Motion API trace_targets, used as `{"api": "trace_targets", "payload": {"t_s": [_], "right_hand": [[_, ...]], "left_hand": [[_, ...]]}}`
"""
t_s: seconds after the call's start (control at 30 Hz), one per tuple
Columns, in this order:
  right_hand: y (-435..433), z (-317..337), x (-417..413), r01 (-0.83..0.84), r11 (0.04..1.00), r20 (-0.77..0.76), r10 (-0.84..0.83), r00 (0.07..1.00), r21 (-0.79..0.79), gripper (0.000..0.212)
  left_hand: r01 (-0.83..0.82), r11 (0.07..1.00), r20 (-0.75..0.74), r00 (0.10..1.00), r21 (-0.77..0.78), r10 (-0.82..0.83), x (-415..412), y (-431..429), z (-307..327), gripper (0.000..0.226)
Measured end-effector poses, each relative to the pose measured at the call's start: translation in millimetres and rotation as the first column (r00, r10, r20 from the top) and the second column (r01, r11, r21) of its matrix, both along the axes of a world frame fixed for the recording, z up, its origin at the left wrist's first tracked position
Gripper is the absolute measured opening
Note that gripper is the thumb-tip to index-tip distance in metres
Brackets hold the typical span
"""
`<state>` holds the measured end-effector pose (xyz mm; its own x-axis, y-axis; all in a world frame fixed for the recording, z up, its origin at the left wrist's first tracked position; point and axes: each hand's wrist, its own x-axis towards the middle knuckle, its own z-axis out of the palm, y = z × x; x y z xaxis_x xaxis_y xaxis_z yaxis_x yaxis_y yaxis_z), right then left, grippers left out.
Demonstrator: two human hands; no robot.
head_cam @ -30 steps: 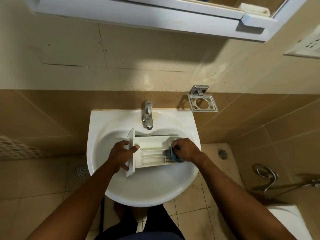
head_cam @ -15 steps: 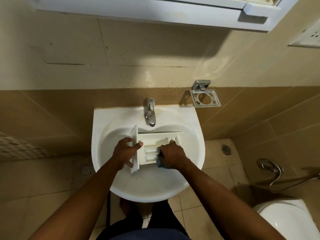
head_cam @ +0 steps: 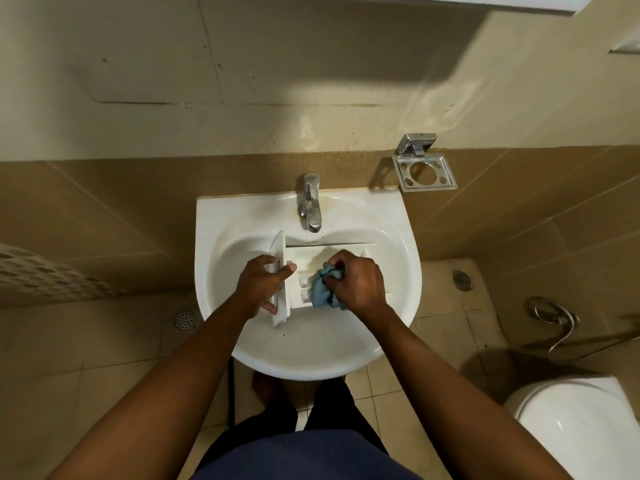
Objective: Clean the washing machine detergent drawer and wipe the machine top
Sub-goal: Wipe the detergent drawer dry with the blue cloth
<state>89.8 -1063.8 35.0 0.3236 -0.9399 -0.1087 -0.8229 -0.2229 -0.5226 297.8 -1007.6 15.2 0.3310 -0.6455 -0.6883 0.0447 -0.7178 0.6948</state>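
A white detergent drawer [head_cam: 304,263] lies across the bowl of a white sink [head_cam: 214,237], its front panel at the left. My left hand [head_cam: 261,284] grips that front panel, thumb over its top edge. My right hand [head_cam: 356,280] is closed on a crumpled blue cloth [head_cam: 321,289] and presses it into the drawer's compartments near the middle. The hand and cloth hide the right part of the drawer. The washing machine is not in view.
A chrome tap [head_cam: 310,200] stands at the back of the sink, just behind the drawer. A metal holder [head_cam: 424,171] hangs on the tiled wall to the right. A toilet [head_cam: 575,424] sits at lower right, with a hose hook [head_cam: 552,315] above it.
My right hand with the blue cloth has slid left along the drawer, from its right end toward the middle compartments. My left hand keeps its hold on the front panel. The camera tilted down.
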Motion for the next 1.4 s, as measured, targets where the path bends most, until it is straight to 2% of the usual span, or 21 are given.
{"api": "trace_targets", "payload": {"t_s": [0.07, 0.17, 0.33, 0.53, 0.67, 0.77, 0.9, 0.97, 1.07, 1.17, 1.23, 1.3, 1.4], "right_hand": [[8, -3, 12, 0.037, 0.998, 0.085, -0.032, 0.996, -0.050, 0.026], [26, -12, 37, -0.120, 0.993, 0.151, 0.117, 0.982, 0.012, 0.022], [39, -18, 38, -0.301, 0.953, 0.046, 0.302, 0.952, -0.026, 0.031], [41, -21, 8, -0.451, 0.892, -0.058, 0.448, 0.892, -0.040, 0.027], [20, -16, -28, -0.350, 0.930, -0.083, 0.360, 0.929, 0.113, 0.027], [0, -9, -65, -0.231, 0.960, -0.191, 0.260, 0.947, 0.158, 0.041], [-23, -4, -87, -0.088, 0.981, -0.410, 0.154, 0.899, 0.174, 0.025], [-19, -5, -79, -0.067, 0.982, -0.407, 0.135, 0.903, 0.177, 0.022], [-4, -19, -59, -0.107, 0.991, -0.388, 0.128, 0.913, 0.077, 0.022], [7, -20, -52, -0.163, 0.985, -0.260, 0.173, 0.950, 0.062, 0.019], [4, -15, -57, -0.141, 0.987, -0.200, 0.155, 0.967, 0.083, 0.021], [-6, -14, -68, -0.059, 0.995, -0.231, 0.077, 0.970, 0.086, 0.022], [-17, -16, -72, 0.083, 0.993, -0.377, -0.044, 0.925, 0.089, 0.029]], "left_hand": [[0.005, 1.000, -0.005, 1.000, 0.009, -0.005, 0, -1, 0, 0.074], [0.007, 1.000, -0.001, 1.000, 0.020, -0.007, 1, -1, -1, 0.074], [0.014, 1.000, 0.010, 1.000, 0.007, -0.014, 2, 0, -1, 0.075], [0.017, 1.000, 0.003, 1.000, 0.015, -0.017, 3, -1, -2, 0.077], [0.014, 1.000, -0.014, 1.000, 0.014, -0.014, 4, -1, -3, 0.076], [0.009, 1.000, -0.033, 0.999, 0.009, -0.008, 5, 0, -1, 0.074], [0.010, 1.000, -0.043, 0.999, 0.007, -0.010, 5, 0, 0, 0.074], [0.012, 1.000, -0.036, 0.999, 0.004, -0.012, 4, -1, -1, 0.076], [0.013, 1.000, -0.033, 0.999, 0.004, -0.012, 5, -1, -2, 0.076], [0.015, 1.000, -0.036, 0.999, 0.008, -0.015, 5, -1, -2, 0.076], [0.018, 1.000, -0.041, 0.999, 0.011, -0.017, 6, -2, -2, 0.076], [0.016, 1.000, -0.045, 0.999, 0.015, -0.015, 6, -1, -2, 0.075], [0.010, 1.000, -0.047, 0.999, 0.010, -0.009, 5, -1, -2, 0.073]]}}
